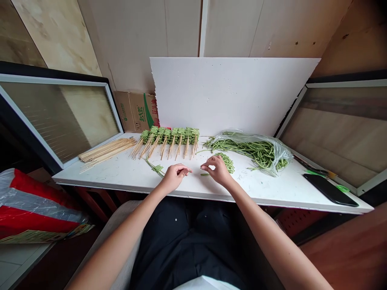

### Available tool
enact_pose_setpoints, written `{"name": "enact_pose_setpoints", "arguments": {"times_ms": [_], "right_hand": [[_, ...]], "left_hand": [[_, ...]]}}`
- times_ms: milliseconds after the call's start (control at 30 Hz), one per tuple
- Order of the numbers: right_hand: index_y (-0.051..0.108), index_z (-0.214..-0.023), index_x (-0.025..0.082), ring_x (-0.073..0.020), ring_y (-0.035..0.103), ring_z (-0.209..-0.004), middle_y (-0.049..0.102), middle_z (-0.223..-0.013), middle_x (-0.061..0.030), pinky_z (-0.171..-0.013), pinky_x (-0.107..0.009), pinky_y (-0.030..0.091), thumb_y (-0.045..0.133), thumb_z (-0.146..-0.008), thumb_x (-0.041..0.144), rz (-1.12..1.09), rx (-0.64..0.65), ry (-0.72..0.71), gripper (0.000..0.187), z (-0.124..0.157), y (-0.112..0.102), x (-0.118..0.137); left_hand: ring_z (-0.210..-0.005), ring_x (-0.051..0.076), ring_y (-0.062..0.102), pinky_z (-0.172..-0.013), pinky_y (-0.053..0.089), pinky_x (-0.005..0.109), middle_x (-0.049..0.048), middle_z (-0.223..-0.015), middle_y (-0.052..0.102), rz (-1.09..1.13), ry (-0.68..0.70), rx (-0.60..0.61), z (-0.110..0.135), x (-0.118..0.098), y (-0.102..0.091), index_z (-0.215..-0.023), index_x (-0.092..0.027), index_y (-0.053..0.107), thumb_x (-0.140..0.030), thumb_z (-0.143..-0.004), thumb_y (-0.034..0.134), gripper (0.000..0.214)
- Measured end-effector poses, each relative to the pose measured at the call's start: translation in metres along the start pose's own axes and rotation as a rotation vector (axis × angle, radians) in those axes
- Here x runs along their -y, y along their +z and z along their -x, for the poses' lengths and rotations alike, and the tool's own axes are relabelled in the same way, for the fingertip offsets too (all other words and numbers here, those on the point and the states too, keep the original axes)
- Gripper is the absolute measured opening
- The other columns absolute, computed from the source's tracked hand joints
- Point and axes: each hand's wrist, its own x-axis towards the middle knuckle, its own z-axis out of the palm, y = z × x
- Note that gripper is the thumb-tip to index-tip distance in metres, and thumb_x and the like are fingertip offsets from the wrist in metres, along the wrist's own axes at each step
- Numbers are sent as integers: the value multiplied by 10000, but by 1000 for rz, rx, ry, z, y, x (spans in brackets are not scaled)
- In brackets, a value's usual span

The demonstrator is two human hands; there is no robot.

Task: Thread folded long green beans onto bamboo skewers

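Gripping a bean [155, 167], left hand [174, 176] nears right hand [218, 170], fingers pinched; one row of skewers [171, 137] done, many sticks [105, 151] and bagged beans [256, 149] left.

Two bare hands above white table [121, 175], fingertips drawn together and facing each other; anything pinched is too small to tell. Left hand [174, 176] near loose bean strand [155, 166]. Right hand [217, 170] just beside cut bean pieces [228, 161]. Behind: bean-threaded skewers [171, 139], bare bamboo sticks [105, 151] at left, bagged long beans [256, 150] at right.
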Motion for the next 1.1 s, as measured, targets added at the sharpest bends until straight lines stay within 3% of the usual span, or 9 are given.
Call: {"name": "enact_pose_setpoints", "arguments": {"times_ms": [200, 467, 567, 733, 833, 933, 1100], "right_hand": [[863, -886, 251, -302, 532, -959, 746, -835, -111, -873, -449, 448, 726, -946, 316, 242, 53, -80, 163, 12, 18, -29], [833, -921, 201, -276, 582, -924, 760, -837, -110, -876, -412, 462, 501, -1077, 346, 256, 165, -104, 395, 10, 16, -33], [813, -892, 194, -275, 622, -952, 760, -847, -112, -886, -398, 470, 490, -1085, 342, 255, 186, -67, 405, 8, 11, -26], [803, -899, 191, -317, 631, -1138, 770, -965, -145, -924, -420, 469, 597, -1038, 269, 333, 160, -33, 260, 7, 7, -8], [809, -1033, 218, -304, 644, -1092, 785, -1000, -124, -942, -440, 489, 677, -997, 275, 209, 148, -113, 148, 6, 6, 9], [765, -1205, 248, -287, 651, -1068, 794, -1041, -100, -955, -439, 516, 790, -919, 382, -19, 146, -224, 317, 6, 7, 31], [807, -1044, 245, -261, 628, -907, 778, -908, -95, -828, -420, 528, 663, -1010, 327, -46, 72, -343, 169, 7, 12, 49]], "left_hand": [[-832, 168, 657, -714, 518, 273, 105, -1028, 707, -104, 76, 10, 1, 2, 4, -1081, -182, 816, -267, -1005, 555, 285], [-764, 166, 710, -735, 595, 303, 92, -952, 730, 27, -19, -37, 0, 11, 6, -1093, -150, 775, -327, -932, 703, 249], [-751, 178, 727, -734, 603, 316, 87, -907, 741, 61, -64, -36, -1, 11, 4, -1114, -143, 752, -348, -917, 728, 286], [-771, 199, 745, -758, 620, 341, 89, -854, 749, 129, -117, -29, 1, 11, 2, -1121, -131, 731, -368, -892, 756, 331], [-788, 212, 755, -772, 635, 364, 88, -845, 747, 186, -137, -34, 1, 11, 2, -1113, -129, 724, -373, -862, 784, 355], [-806, 214, 759, -813, 646, 384, 74, -841, 739, 238, -141, -45, 2, 9, 3, -1113, -134, 726, -363, -841, 804, 364], [-828, 215, 755, -850, 638, 388, 76, -881, 759, 165, -111, -52, 1, 6, 3, -1109, -156, 753, -332, -808, 842, 360]]}}
